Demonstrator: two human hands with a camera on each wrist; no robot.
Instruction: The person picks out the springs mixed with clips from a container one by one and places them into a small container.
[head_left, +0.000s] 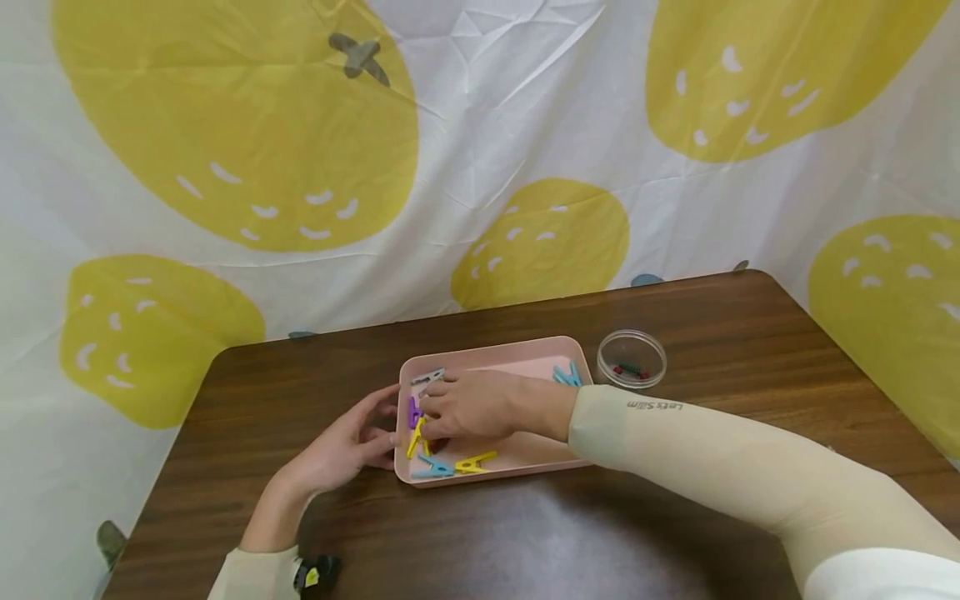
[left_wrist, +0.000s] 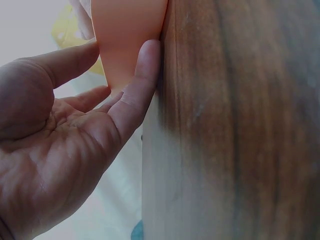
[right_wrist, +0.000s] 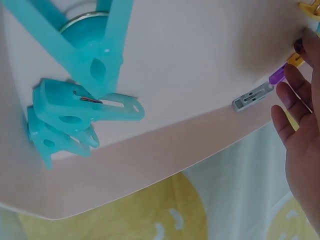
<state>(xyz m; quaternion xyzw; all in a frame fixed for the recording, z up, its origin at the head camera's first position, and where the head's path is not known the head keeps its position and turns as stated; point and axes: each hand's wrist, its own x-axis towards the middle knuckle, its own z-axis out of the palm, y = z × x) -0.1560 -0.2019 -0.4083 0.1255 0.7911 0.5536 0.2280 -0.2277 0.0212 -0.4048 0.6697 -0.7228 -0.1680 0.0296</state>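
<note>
A pink tray (head_left: 510,362) lies on the table. My left hand (head_left: 345,446) rests against the outside of its left end, thumb and fingertips right at the wall. Over the tray's left part, my right hand (head_left: 480,406) reaches down, with a small dark red thing (right_wrist: 299,46) at its thumb and fingertip. Around those fingers lie a grey clothespin (right_wrist: 252,97), a purple clothespin (head_left: 414,412) and a yellow clothespin (head_left: 416,439). Along the tray's front wall are a blue clothespin (head_left: 435,468) and another yellow clothespin (head_left: 476,462). Several blue clothespins (right_wrist: 75,107) sit at the right end.
A clear round dish (head_left: 632,335) with small red and dark green pieces (head_left: 632,371) stands right of the tray. The brown wooden table (head_left: 720,342) backs onto a white cloth (head_left: 525,108) printed with yellow fruit. My right sleeve (head_left: 697,442) crosses the tray's front right corner.
</note>
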